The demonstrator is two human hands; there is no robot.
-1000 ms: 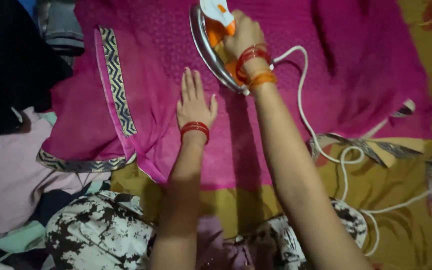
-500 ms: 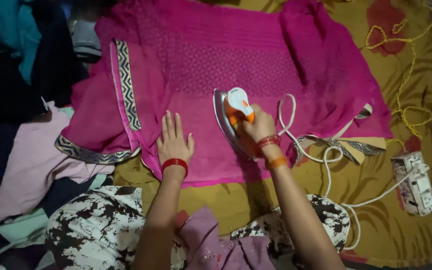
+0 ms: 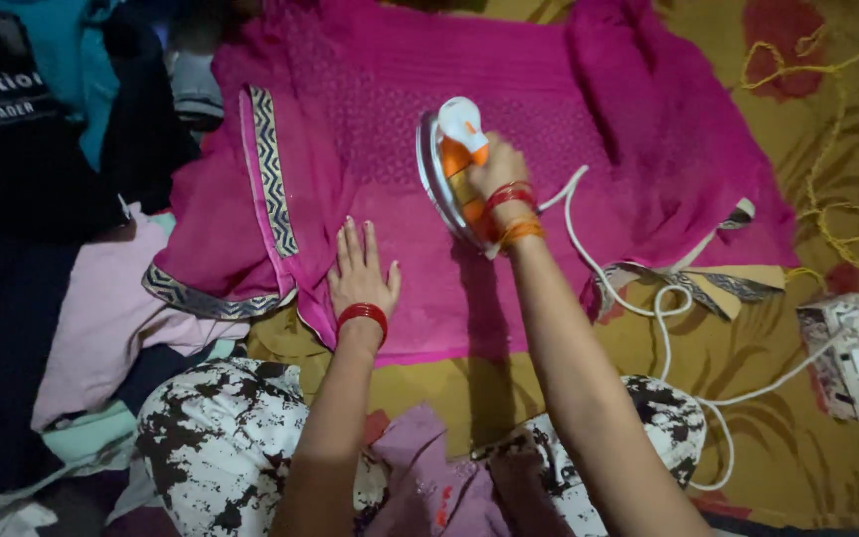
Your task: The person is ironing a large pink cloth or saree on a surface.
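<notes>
Right hand [image 3: 497,171] gripping iron [image 3: 452,169], nose pointing away

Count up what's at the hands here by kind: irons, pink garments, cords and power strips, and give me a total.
Irons: 1, the orange and white iron under the right hand
Pink garments: 1, the pink garment under the left hand
Cords: 1, white cord
Power strips: 1, white power strip
Total: 4

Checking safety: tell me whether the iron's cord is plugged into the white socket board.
Yes, the white cord runs from the iron to the socket board.
</notes>
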